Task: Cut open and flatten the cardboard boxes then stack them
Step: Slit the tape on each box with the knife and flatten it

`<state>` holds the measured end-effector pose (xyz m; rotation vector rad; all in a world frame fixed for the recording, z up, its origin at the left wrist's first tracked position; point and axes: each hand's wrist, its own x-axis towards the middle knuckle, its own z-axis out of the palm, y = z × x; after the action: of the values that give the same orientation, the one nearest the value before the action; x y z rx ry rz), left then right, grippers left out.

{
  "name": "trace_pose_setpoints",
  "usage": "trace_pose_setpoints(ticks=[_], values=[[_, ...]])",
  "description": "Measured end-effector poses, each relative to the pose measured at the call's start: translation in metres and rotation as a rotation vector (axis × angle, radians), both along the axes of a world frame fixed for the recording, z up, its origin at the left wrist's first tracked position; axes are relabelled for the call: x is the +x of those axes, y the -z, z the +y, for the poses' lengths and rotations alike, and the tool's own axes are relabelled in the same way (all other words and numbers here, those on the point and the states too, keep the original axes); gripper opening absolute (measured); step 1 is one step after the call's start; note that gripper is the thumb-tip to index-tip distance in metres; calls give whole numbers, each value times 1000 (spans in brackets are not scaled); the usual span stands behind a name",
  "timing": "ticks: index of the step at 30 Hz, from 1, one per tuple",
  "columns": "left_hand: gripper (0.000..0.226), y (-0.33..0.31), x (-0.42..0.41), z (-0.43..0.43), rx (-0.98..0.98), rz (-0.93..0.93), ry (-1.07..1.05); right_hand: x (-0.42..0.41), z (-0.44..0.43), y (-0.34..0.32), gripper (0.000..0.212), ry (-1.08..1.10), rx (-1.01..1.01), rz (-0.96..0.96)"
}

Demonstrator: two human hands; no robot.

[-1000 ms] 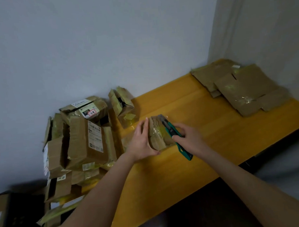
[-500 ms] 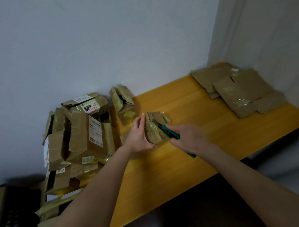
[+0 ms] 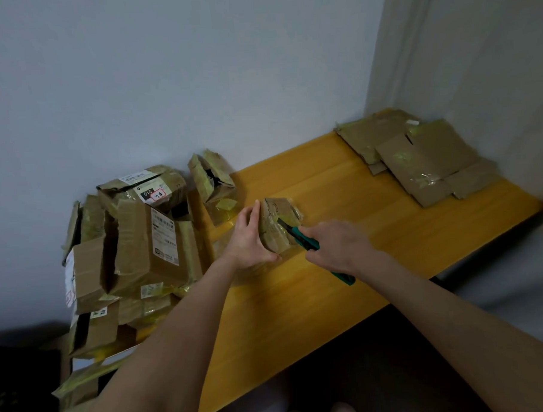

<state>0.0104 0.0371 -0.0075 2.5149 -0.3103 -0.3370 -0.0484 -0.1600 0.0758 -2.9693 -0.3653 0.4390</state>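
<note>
Little has shifted in the last half-second: the left hand (image 3: 250,238) still clasps the left side of the box (image 3: 279,236), fingers up along it and thumb at its near corner, while the right hand (image 3: 337,246) stays wrapped round the green knife (image 3: 306,242), blade tip on the taped top. The box stands on the table (image 3: 300,313) just right of the pile (image 3: 147,242) crowding the left edge. Bare wood runs from it to the flat stack (image 3: 424,161) in the far right corner — and forward to the front edge.
</note>
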Motion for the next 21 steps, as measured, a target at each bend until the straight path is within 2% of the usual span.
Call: trace_pose_setpoints(ticks=[10,14,16,19,20,21], values=[[138,1,4,-13,75,16,62,2,-15,-5,53,88,78,133],[139,-1,9,-12,58,33,-2,2,-22,-3,54,124,131,180],[139,-6,16,-7,33,55,-83,-1,-29,5,52,221,368,222],[137,-20,27,4,-1,101,-231,-1,-35,15,44,565,1012,242],[137,-25,29,7,-31,110,-290,3,-35,21,43,678,1103,208],[136,-29,28,9,-69,115,-351,7,-34,32,44,756,1113,176]])
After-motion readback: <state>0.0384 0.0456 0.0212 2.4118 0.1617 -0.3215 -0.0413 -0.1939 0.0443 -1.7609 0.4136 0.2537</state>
